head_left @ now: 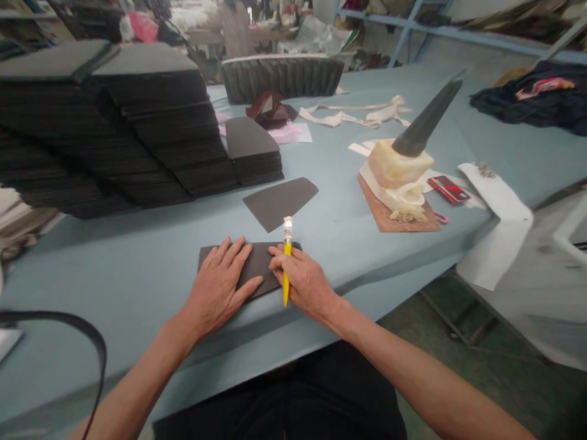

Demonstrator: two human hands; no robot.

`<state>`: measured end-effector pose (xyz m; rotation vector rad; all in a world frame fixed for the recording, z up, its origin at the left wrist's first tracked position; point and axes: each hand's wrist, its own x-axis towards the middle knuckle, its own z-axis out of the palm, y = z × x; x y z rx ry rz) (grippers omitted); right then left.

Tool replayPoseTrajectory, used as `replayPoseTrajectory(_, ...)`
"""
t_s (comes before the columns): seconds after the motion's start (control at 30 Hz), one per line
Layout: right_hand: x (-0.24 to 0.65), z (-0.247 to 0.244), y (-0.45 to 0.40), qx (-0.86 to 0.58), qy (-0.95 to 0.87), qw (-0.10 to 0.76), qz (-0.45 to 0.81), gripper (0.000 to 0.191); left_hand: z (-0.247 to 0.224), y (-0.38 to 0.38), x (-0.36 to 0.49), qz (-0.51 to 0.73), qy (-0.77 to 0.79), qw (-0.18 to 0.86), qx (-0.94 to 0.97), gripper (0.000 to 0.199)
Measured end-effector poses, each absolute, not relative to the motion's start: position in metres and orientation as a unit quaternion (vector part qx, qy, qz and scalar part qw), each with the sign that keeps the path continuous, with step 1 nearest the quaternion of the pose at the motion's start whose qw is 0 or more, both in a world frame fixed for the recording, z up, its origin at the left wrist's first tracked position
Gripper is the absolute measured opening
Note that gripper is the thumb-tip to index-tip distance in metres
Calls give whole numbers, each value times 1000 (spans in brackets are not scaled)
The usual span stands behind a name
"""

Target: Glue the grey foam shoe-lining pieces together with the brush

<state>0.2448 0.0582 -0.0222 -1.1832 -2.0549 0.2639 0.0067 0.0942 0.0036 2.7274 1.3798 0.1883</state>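
My left hand [224, 275] lies flat with fingers spread on a dark panel [259, 263] near the table's front edge. In my right hand [305, 278] is a small brush with a yellow handle [287, 275], its pale-coated bristles pointing away from me. The fingers of that hand also rest at the panel's right end. Just beyond, a second dark panel [280, 201] lies alone on the table. Behind it stands a short stack of similar panels [254, 146]. How many layers lie under my left hand is hidden.
Tall stacks of dark panels [151, 128] fill the left. At right, a yellowish block with a dark cone [426, 119] sits on a brown board [385, 214], beside a red box [448, 189]. Cloth strips [339, 116] lie farther back. A black strap [92, 333] curves at lower left.
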Motion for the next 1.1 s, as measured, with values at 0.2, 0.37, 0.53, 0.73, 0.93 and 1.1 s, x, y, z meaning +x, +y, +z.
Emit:
replayPoseTrajectory(0.2,245,-24,58,-473,-796,363,107,11,-3,90,10,54,464,-15,884,76)
replayPoseTrajectory(0.37,245,-20,57,-472,-794,365,114,15,-2,88,11,73,508,-29,858,74)
replayPoseTrajectory(0.53,246,-17,57,-457,-810,358,87,12,-6,90,7,77,524,-13,848,73)
replayPoseTrajectory(0.73,249,-10,54,-465,-820,328,66,11,-11,91,6,95,554,2,827,72)
replayPoseTrajectory(0.93,217,5,56,-485,-810,314,98,13,-10,87,10,104,557,10,824,68)
replayPoseTrajectory(1.1,176,-6,70,-483,-806,320,122,22,-13,88,8,111,549,6,829,66)
